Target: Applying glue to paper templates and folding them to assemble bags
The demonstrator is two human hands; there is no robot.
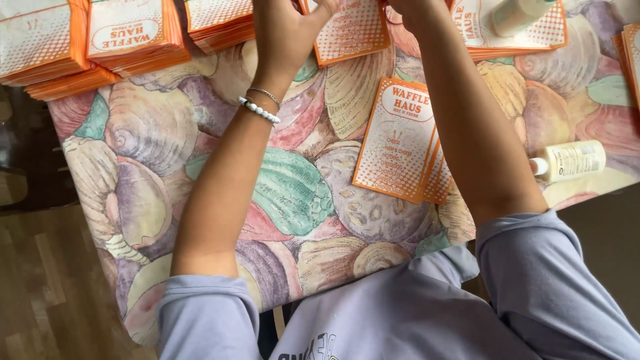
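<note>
Both my arms reach to the far side of the table. My left hand (287, 33), with bead and chain bracelets on the wrist, has its fingers curled on the top left corner of an orange-and-white paper bag (352, 32). My right hand (412, 8) is by the same bag's right corner, but the frame's top edge cuts off most of it and hides its fingers. A few more flat orange-and-white bags (397, 140) lie fanned between my forearms.
Stacks of the same bags line the far edge at left (40, 40), (133, 33), (220, 20) and at right (533, 37), where a pale bottle (520, 13) rests on the stack. A white bottle (573, 160) lies near the right edge. A shell-patterned cloth (153, 133) covers the table. Wood floor (47, 280) lies to the left.
</note>
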